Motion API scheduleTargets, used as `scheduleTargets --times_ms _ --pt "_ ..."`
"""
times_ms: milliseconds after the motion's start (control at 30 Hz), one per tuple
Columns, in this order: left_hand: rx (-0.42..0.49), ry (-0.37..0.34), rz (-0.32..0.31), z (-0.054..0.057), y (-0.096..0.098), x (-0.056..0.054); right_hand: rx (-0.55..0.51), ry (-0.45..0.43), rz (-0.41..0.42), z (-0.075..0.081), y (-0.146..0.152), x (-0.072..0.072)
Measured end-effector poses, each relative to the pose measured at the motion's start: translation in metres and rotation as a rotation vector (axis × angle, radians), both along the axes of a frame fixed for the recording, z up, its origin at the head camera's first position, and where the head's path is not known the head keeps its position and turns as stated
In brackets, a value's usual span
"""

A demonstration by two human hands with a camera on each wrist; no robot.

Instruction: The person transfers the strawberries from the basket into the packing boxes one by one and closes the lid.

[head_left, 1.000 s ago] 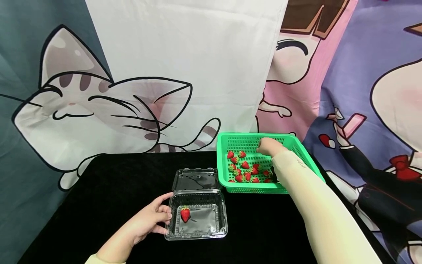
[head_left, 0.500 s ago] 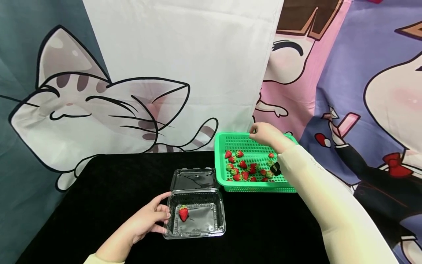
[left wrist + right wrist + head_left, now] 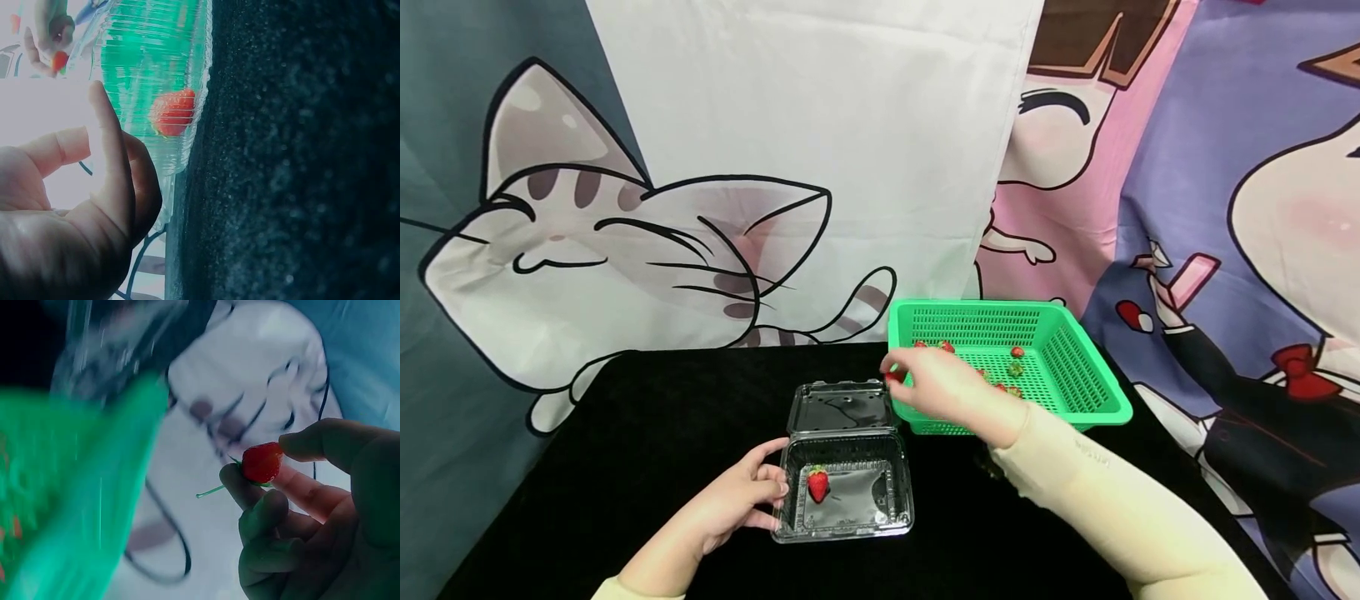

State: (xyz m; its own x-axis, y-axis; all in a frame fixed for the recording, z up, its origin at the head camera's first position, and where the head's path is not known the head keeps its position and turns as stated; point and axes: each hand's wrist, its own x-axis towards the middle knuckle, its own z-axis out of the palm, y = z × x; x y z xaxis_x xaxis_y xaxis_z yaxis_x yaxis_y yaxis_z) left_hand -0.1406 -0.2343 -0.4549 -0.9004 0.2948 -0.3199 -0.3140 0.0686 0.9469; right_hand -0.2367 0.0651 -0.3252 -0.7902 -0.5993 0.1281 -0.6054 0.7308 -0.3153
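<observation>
My right hand [image 3: 936,379] pinches a strawberry [image 3: 262,462] between thumb and fingertips. Its green stem sticks out past the fingers in the right wrist view. In the head view this hand hangs over the left side of the green basket [image 3: 1105,367], hiding many of the strawberries in it. My left hand [image 3: 741,492] rests with loosely bent fingers against the left side of a clear plastic clamshell box [image 3: 898,487], whose lid [image 3: 842,407] is folded back. One strawberry [image 3: 817,484] lies inside the box, at the left; the left wrist view shows it through the ribbed wall.
Black cloth [image 3: 700,400] covers the table. The basket stands at the back right, its near left corner close to the box's lid. A few strawberries show around my right forearm. Behind the table hangs a printed curtain [image 3: 850,108] with cartoon figures.
My right hand has risen out of the basket and swung left and nearer, carrying a strawberry towards the basket's left rim. The left hand and box hold their place.
</observation>
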Motion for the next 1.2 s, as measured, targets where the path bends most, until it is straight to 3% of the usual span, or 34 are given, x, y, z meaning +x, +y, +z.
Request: scheduleTargets --times_ms 133,267,533,700,933,1200 --pt "-0.001 -0.002 -0.003 0.002 0.001 0.000 0.021 0.019 0.113 -0.023 -0.020 0.024" --pt "-0.001 -0.001 -0.005 0.001 0.000 0.000 0.112 0.011 0.211 -0.049 -0.039 0.042" --pt "-0.011 0.005 0.007 -0.001 0.000 -0.001 0.226 0.017 0.355 -0.083 -0.072 0.066" --pt "-0.009 0.006 0.015 -0.002 0.001 0.000 0.271 0.003 0.389 -0.092 -0.083 0.071" --pt "-0.012 0.013 0.018 -0.003 0.002 0.000 0.255 -0.141 0.384 -0.103 -0.091 0.065" --pt "-0.019 0.003 0.021 -0.002 0.002 0.000 0.235 -0.220 0.378 -0.106 -0.093 0.062"
